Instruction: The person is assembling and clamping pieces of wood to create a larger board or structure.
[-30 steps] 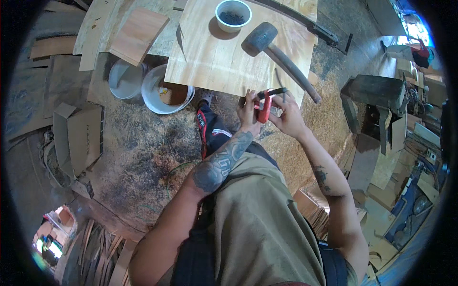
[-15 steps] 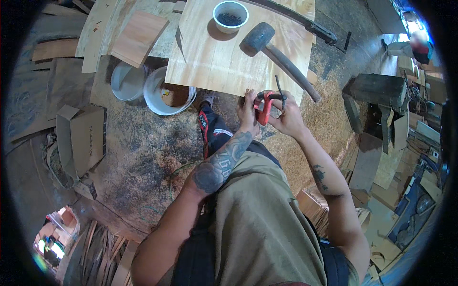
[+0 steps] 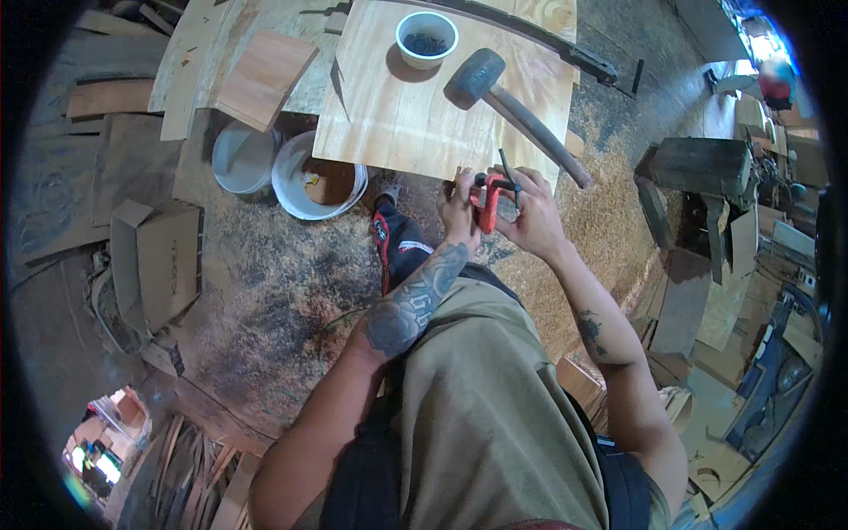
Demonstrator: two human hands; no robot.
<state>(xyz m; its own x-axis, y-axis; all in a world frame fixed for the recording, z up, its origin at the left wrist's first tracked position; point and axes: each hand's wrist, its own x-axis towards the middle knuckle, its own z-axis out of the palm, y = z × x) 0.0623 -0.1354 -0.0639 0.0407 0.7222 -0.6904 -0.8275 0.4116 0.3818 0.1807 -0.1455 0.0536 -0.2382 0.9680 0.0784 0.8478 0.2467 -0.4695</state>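
Note:
A red C-clamp (image 3: 490, 208) with a black screw and a thin black turning bar is between my hands, by the near edge of a pale wooden board (image 3: 375, 119). My left hand (image 3: 457, 210) is closed at the clamp's left side, its fingertips up by the board's edge. At the right, my right hand (image 3: 535, 219) has its fingers curled round the screw end, beside the bar. Whether the clamp touches the board cannot be made out. A mallet (image 3: 475, 76) with a dark head lies on the board, its handle reaching past the right edge toward my right hand.
On the board stands a white cup (image 3: 427, 58) of small dark pieces, probably nails. A long dark metal bar (image 3: 539, 34) crosses the far side. Two white buckets (image 3: 287, 201) and a cardboard box (image 3: 168, 265) are at the left. A dark wooden block stand (image 3: 702, 163) stands right.
The clamp's thin turning bar leans more to the left than before. Both hands stay at the clamp, with slight finger movement on the right. The whole view has shifted a little.

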